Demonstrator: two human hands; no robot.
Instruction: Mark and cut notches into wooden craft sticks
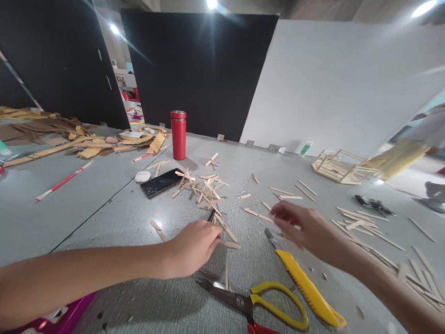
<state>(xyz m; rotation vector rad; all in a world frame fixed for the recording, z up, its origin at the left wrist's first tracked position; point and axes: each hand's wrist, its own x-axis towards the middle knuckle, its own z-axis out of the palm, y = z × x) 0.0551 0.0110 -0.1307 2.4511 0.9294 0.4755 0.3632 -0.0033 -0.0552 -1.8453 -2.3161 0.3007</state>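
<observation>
My left hand (pixel 196 248) is closed round a slim black tool (pixel 211 215), mostly hidden by the fingers; only its dark tip shows, against a pile of wooden craft sticks (pixel 208 188). My right hand (pixel 295 223) hovers low at the right with fingers bent and apart, slightly blurred, and I see nothing in it. Beside its fingertips lies a craft stick (pixel 257 214). Just below that hand is a yellow utility knife (pixel 304 283) with its blade end pointing away. Scissors with yellow handles (pixel 239 300) lie in front of my left hand.
A red flask (pixel 178 137), a black phone (pixel 162 182) and a white earbud case (pixel 142 176) stand beyond my left hand. A stick-built frame (pixel 344 167) sits at the back right, near more loose sticks (pixel 365 225). Cardboard scraps (pixel 93 144) lie at the far left.
</observation>
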